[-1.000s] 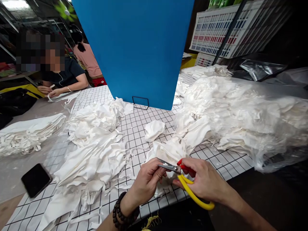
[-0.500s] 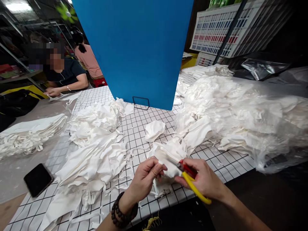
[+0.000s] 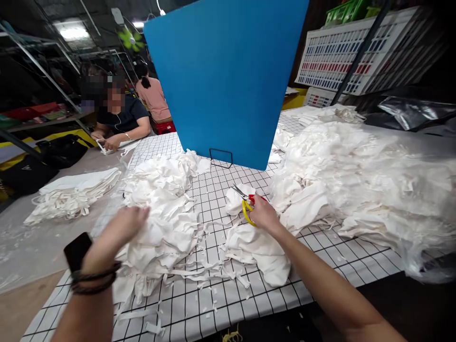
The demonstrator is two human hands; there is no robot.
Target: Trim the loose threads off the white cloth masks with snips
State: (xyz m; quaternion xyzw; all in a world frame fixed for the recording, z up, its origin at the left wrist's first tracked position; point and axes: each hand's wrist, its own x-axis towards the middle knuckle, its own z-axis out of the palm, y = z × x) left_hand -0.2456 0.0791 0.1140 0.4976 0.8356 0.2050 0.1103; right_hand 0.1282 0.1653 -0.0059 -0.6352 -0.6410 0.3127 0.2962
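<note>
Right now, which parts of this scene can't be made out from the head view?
- Left hand: blurred, so its fingers and any contact with the white cloth pile are unclear.
- Scissors: handles mostly covered by the right hand.
- Phone: partly behind the left wrist.
- Table behind the blue board: hidden.
- Bagged cloth: cut off by the right edge.

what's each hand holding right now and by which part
The right hand grips yellow-and-red-handled metal scissors by their handles. The left hand holds nothing, resting on the white fabric pile.
</note>
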